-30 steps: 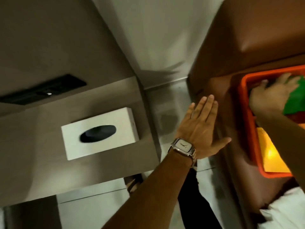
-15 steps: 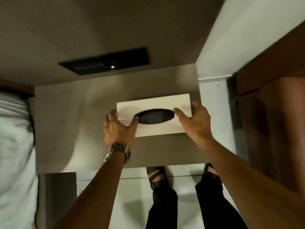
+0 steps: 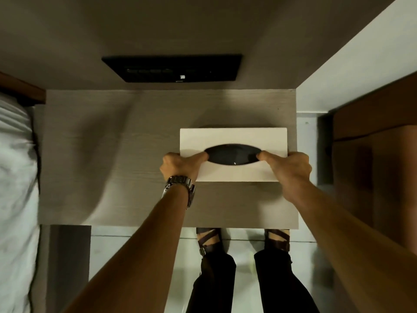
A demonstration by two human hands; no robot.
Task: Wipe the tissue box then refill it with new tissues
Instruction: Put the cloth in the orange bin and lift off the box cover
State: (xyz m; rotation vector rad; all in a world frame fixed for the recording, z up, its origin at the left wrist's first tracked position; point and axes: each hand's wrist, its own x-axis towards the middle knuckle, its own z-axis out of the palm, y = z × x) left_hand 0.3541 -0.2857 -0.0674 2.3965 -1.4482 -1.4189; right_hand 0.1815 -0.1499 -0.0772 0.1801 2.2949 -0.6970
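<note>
I had squared up over the grey wood-grain desk (image 3: 135, 154), left hand (image 3: 178, 167) and right hand (image 3: 291, 168) now gripping the white rectangular tissue box (image 3: 233, 136) ends, wiping not begun.

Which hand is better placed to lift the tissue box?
Neither clearly: left hand and right hand grip opposite ends of the tissue box, a finger of each at its opening. Lift with both.

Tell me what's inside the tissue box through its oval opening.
Through the oval opening of the tissue box only darkness shows, with no tissue poking out. The white top covers the rest inside. The left hand and right hand grip its ends.
</note>
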